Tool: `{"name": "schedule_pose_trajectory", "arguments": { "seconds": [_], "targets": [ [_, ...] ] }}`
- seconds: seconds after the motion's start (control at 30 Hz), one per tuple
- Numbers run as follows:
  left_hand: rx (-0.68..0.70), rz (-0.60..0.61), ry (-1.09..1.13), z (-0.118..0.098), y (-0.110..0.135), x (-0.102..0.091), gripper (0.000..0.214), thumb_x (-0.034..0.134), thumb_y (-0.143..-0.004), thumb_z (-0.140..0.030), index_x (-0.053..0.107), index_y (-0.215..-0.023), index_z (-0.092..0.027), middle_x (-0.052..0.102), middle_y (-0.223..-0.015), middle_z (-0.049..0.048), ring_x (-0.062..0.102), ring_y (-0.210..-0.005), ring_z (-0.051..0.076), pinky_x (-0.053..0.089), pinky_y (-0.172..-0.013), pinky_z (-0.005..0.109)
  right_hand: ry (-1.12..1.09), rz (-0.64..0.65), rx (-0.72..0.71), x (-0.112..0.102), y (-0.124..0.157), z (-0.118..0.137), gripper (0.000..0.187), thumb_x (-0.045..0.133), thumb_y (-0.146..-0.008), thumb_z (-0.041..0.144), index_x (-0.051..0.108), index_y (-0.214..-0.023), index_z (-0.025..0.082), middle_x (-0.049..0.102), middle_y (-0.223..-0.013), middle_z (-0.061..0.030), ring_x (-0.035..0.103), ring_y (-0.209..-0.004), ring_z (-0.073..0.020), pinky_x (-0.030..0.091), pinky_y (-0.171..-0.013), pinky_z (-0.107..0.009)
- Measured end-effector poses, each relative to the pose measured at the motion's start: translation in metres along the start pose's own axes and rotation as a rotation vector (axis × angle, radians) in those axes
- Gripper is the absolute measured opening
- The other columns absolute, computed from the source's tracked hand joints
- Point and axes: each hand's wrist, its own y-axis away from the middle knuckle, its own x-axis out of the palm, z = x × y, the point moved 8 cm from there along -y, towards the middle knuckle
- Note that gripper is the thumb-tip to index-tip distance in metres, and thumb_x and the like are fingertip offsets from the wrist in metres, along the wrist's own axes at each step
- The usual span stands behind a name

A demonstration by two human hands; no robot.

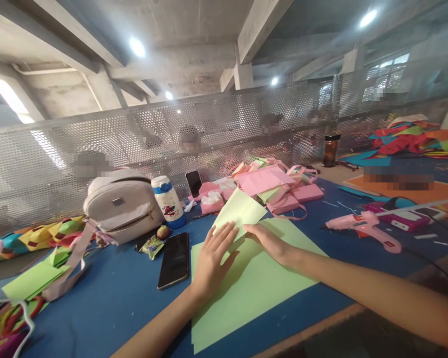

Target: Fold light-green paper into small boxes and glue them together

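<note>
A smaller piece of pale yellow-green paper (239,210), apparently folded, is tilted up above large light green sheets (261,283). My left hand (216,258) lies on its left side with fingers stretched out and close together. At the paper's lower right edge is my right hand (271,242), closed as if pinching it; some of its fingers are hidden. The green sheets lie flat under both hands on the blue tabletop (112,298). Left of my left hand lies a dark phone (174,261).
A pink glue gun (362,226) with a cable lies at right. Behind the sheets is a heap of pink paper pieces (265,181). A white backpack (123,206) and a bottle (169,201) stand at back left, before a perforated metal screen (224,119). Scissors (17,318) lie at lower left.
</note>
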Motion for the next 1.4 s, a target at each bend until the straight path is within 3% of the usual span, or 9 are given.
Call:
{"name": "schedule_pose_trajectory", "arguments": {
  "seconds": [0.17,0.27,0.33,0.47,0.6,0.8,1.1,1.27,1.4],
  "targets": [
    [0.005,0.064,0.207,0.001,-0.002,-0.001,0.070,0.054,-0.092,-0.055,0.029,-0.154,-0.032,0.045,-0.153,0.0117,0.038,-0.144,0.031,0.019,-0.121,0.056,0.226,-0.037,-0.022,-0.011,-0.004,0.002,0.045,0.061,-0.082,0.059,0.072,-0.085,0.015,0.071,-0.079,-0.0056,0.066,-0.080,-0.0243,0.050,-0.078,-0.036],
    [-0.267,-0.047,0.443,0.027,0.002,-0.003,0.060,0.043,-0.098,-0.052,0.030,-0.153,-0.032,0.032,-0.161,0.0080,0.027,-0.149,0.027,0.020,-0.122,0.049,0.308,-0.018,-0.047,-0.018,-0.008,0.010,0.039,0.073,-0.073,0.053,0.071,-0.079,0.015,0.072,-0.080,-0.0053,0.065,-0.083,-0.0256,0.049,-0.080,-0.036],
    [-0.456,-0.170,0.531,0.048,0.008,-0.004,0.060,0.049,-0.097,-0.049,0.033,-0.152,-0.031,0.028,-0.163,0.0054,0.022,-0.151,0.026,0.020,-0.123,0.047,0.341,0.017,-0.059,-0.021,-0.011,0.016,0.036,0.074,-0.073,0.051,0.072,-0.079,0.015,0.073,-0.083,-0.0055,0.066,-0.086,-0.0271,0.049,-0.084,-0.038],
    [-0.639,-0.205,0.778,0.067,0.011,0.008,0.061,0.059,-0.090,-0.051,0.048,-0.145,-0.025,0.044,-0.155,0.0083,0.039,-0.143,0.031,0.032,-0.118,0.047,0.389,0.055,-0.090,-0.024,-0.012,0.022,0.033,0.072,-0.075,0.046,0.074,-0.090,0.016,0.075,-0.097,-0.0073,0.065,-0.101,-0.0306,0.047,-0.096,-0.042],
    [-0.631,-0.110,0.852,0.064,0.007,0.016,0.057,0.062,-0.086,-0.055,0.063,-0.131,-0.021,0.062,-0.138,0.0110,0.054,-0.131,0.035,0.041,-0.111,0.050,0.407,0.042,-0.108,-0.028,-0.014,0.019,0.034,0.072,-0.075,0.043,0.074,-0.099,0.019,0.074,-0.107,-0.0080,0.062,-0.111,-0.0323,0.045,-0.100,-0.045],
    [-0.564,-0.092,0.658,0.065,0.011,0.012,0.047,0.058,-0.090,-0.052,0.067,-0.127,-0.025,0.051,-0.149,0.0076,0.040,-0.143,0.031,0.029,-0.119,0.046,0.373,0.036,-0.097,-0.031,-0.019,0.012,0.038,0.072,-0.074,0.044,0.073,-0.102,0.018,0.075,-0.105,-0.0081,0.064,-0.108,-0.0310,0.047,-0.100,-0.046],
    [-0.701,-0.088,0.816,0.058,0.009,0.008,0.049,0.054,-0.089,-0.059,0.080,-0.081,-0.018,0.055,-0.145,0.0079,0.050,-0.133,0.037,0.046,-0.106,0.046,0.335,0.071,-0.073,-0.030,-0.019,0.011,0.041,0.073,-0.074,0.049,0.074,-0.096,0.015,0.076,-0.096,-0.0096,0.068,-0.097,-0.0290,0.050,-0.092,-0.044],
    [-0.655,-0.107,0.822,0.057,0.007,0.010,0.049,0.055,-0.090,-0.058,0.071,-0.119,-0.023,0.062,-0.138,0.0077,0.049,-0.135,0.034,0.037,-0.114,0.051,0.326,0.078,-0.089,-0.026,-0.017,0.014,0.038,0.078,-0.071,0.045,0.075,-0.095,0.016,0.076,-0.100,-0.0093,0.067,-0.100,-0.0304,0.047,-0.099,-0.048],
    [-0.574,-0.082,0.882,0.055,0.005,0.017,0.056,0.059,-0.087,-0.059,0.063,-0.130,-0.023,0.060,-0.140,0.0100,0.047,-0.137,0.033,0.034,-0.116,0.051,0.301,0.065,-0.099,-0.027,-0.019,0.014,0.040,0.078,-0.071,0.048,0.075,-0.096,0.017,0.076,-0.102,-0.0086,0.068,-0.100,-0.0305,0.046,-0.100,-0.049]
  ]
}}
